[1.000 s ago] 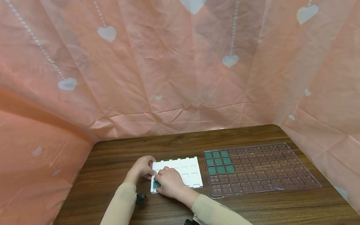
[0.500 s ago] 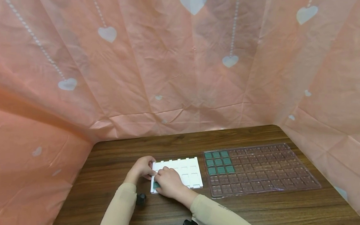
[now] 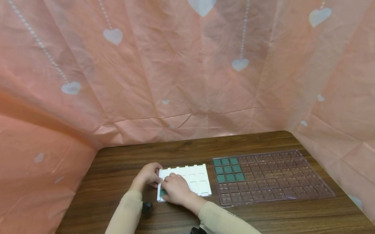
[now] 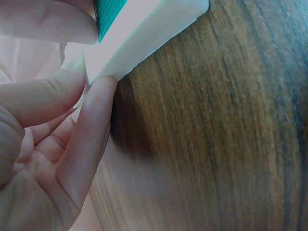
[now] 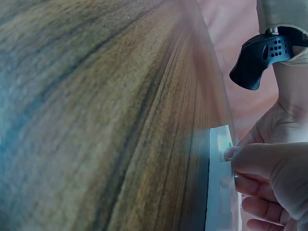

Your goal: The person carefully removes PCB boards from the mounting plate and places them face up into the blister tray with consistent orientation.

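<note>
A white slotted tray (image 3: 203,180) lies on the table, with a green square tile (image 3: 163,192) at its near left corner. My left hand (image 3: 148,174) pinches the tray's left edge between thumb and fingers, as the left wrist view shows up close. Bent over the tray's left part, my right hand (image 3: 177,190) has its thumb and fingertips around the green tile. Its palm covers the middle slots from the head view. From the right wrist, the right thumb (image 5: 255,161) reaches over the tray's near rim beside a sliver of green.
To the right lies a clear plastic blister tray (image 3: 279,175) with many pockets. Several green tiles (image 3: 227,168) fill its back left pockets. Pink curtains (image 3: 186,79) with hearts surround the wooden table (image 3: 256,221). Black wrist-camera mounts (image 3: 147,207) sit under both forearms.
Almost nothing differs. Both hands keep their places at the white tray, with only a tiny shift of the right hand around the green tile; the head view tilts very slightly.
</note>
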A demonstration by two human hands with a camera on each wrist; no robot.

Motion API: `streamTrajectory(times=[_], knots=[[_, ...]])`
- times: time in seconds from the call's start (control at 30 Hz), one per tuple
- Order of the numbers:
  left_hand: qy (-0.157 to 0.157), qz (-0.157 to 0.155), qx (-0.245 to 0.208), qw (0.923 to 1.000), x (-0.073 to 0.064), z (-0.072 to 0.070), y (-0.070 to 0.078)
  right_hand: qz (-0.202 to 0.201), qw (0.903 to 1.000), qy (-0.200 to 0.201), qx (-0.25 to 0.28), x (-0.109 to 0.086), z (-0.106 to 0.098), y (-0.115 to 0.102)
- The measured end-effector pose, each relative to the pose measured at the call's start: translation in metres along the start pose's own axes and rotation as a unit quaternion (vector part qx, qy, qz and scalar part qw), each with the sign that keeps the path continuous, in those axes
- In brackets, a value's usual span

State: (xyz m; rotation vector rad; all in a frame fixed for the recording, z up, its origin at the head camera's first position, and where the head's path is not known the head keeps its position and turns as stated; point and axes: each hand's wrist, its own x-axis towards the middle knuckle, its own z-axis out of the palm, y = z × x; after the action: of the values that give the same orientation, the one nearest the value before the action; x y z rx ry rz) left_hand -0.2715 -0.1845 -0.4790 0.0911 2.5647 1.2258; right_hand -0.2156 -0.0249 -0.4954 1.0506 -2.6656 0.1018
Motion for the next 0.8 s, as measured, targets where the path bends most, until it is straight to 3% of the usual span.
streamTrajectory(times=[0.47,0.8], knots=[[-0.005,-0.002,0.000,1.0000,0.001,0.000,-0.001,-0.001,0.9997,0.006,0.026,-0.001,0.001,0.004],[-0.004,0.002,0.001,1.0000,0.001,-0.002,-0.002,0.005,0.9981,0.018,0.060,-0.005,-0.013,0.008]])
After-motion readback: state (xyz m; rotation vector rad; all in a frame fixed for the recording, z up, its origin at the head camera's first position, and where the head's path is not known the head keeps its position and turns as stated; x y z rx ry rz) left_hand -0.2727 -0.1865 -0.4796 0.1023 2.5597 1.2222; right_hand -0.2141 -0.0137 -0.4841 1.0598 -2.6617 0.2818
